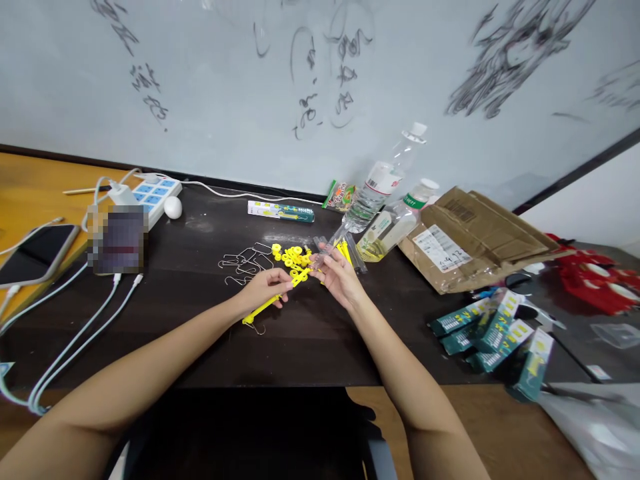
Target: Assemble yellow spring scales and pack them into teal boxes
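My left hand (269, 290) is closed around a long yellow plastic piece (263, 307), which slants down to the left and ends in a metal hook (258, 329). At the upper end of that piece is my right hand (336, 273), its fingers bent and pinched together near some clear plastic. Just behind the hands lies a pile of small yellow rings (295, 257). Bent metal hooks (245, 261) are heaped to the left of the rings. Yellow strips and clear tubes (350, 253) lie behind my right hand, partly covered by it.
Two bottles (377, 183) (395, 227) lean by the whiteboard, beside a snack packet (341, 195). A narrow box (281, 211) lies at the back. Right: cardboard package (470, 233), several green boxes (500, 333). Left: power strip (159, 195), phones (37, 253) and cables.
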`<state>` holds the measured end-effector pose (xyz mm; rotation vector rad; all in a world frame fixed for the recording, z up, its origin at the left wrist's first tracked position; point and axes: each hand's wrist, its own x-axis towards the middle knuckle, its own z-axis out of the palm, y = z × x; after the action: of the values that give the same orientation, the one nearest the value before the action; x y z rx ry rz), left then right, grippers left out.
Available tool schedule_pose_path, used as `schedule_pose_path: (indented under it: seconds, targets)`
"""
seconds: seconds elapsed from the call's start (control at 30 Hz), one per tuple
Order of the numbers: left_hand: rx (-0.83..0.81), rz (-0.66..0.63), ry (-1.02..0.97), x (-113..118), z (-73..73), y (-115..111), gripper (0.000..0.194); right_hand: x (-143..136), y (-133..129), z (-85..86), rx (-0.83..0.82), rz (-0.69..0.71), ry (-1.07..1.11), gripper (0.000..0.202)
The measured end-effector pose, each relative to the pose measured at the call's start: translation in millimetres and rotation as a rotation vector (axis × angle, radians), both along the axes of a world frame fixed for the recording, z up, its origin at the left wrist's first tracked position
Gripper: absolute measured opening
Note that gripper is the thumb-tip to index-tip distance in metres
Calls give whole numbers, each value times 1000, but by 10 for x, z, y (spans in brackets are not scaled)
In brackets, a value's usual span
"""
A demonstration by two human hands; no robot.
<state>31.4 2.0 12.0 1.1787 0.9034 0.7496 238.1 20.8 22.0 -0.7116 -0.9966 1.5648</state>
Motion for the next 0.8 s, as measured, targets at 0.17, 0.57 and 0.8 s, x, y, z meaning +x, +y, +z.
schedule_pose_path:
  seconds: [0.17, 0.57, 0.8]
  targets:
    - [25, -25, 5, 10, -19, -11, 23, -21, -36, 18, 52, -6, -35, 37]
    - [-11, 94, -163, 47, -15, -20, 29, -185, -170, -48, 189, 132, -202, 26]
    - [-149, 116, -328, 71, 23, -56, 13, -182, -180, -39, 160, 142, -227, 22]
